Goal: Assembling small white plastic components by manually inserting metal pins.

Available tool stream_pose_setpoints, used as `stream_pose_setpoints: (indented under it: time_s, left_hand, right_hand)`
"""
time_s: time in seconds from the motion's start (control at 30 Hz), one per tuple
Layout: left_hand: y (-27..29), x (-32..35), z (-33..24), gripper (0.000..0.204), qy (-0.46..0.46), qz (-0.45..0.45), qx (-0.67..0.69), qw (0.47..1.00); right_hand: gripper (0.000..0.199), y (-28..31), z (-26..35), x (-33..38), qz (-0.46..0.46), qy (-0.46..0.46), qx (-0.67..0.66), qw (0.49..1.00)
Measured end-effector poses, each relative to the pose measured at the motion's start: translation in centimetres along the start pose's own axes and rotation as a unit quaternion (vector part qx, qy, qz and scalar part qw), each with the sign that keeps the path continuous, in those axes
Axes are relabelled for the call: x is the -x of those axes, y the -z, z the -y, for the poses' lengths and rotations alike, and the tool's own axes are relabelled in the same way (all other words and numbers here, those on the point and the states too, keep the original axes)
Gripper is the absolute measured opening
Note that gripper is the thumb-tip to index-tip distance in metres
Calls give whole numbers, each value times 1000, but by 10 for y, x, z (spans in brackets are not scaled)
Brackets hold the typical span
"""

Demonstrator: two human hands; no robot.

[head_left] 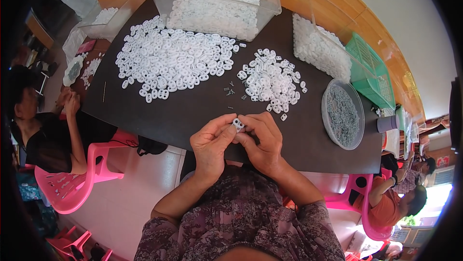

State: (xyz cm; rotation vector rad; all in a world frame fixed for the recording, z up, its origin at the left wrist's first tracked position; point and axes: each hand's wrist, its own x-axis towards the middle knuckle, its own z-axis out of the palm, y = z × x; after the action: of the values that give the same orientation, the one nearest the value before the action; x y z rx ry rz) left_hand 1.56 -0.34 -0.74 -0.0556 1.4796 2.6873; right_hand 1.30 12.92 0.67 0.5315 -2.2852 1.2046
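Between the fingertips of my left hand [212,138] and my right hand [263,140] is a small white plastic piece [238,123], oval with two round holes. Both hands pinch it above the table's near edge. Whether a screw sits in it, I cannot make out. Just beyond my fingers lies a single screw [230,107], with several loose screws [229,90] a bit farther off. A smaller pile of white pieces [272,80] lies ahead to the right. The bigger pile of two-holed white pieces [173,58] spreads over the left side.
A clear bin [267,8] full of white pieces stands at the back. Right of it are another filled clear bin [320,51], a green basket [371,68], a round tub of screws [343,116] and a grey cup [387,124]. People sit at left [48,131] and right [390,198].
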Motion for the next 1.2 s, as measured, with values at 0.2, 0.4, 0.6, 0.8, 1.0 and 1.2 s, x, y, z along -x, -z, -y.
stream_pose_setpoints:
  time_s: [0.2,0.4,0.6,0.8,1.0,1.2]
  left_hand:
    - [2,1,2,24,-17,11,-5,1000]
    - [4,0,3,25,-48,41,-2,998]
    - [4,-1,1,25,-88,47,-92,991]
    - [3,-1,9,23,-113,33,-76,990]
    - [2,0,10,21,-138,26,-74,987]
    - [2,0,13,20,-145,25,-63,987]
  right_hand:
    - [35,-1,1,1,-6,-32,-19,999]
    - [34,0,4,1,-9,-43,-32,999]
    - [36,0,3,1,-17,-44,-53,998]
    - [36,-1,4,3,-26,-41,-72,996]
    - [35,-1,5,3,-31,-23,-75,996]
    - [34,-1,6,3,-35,-10,-80,996]
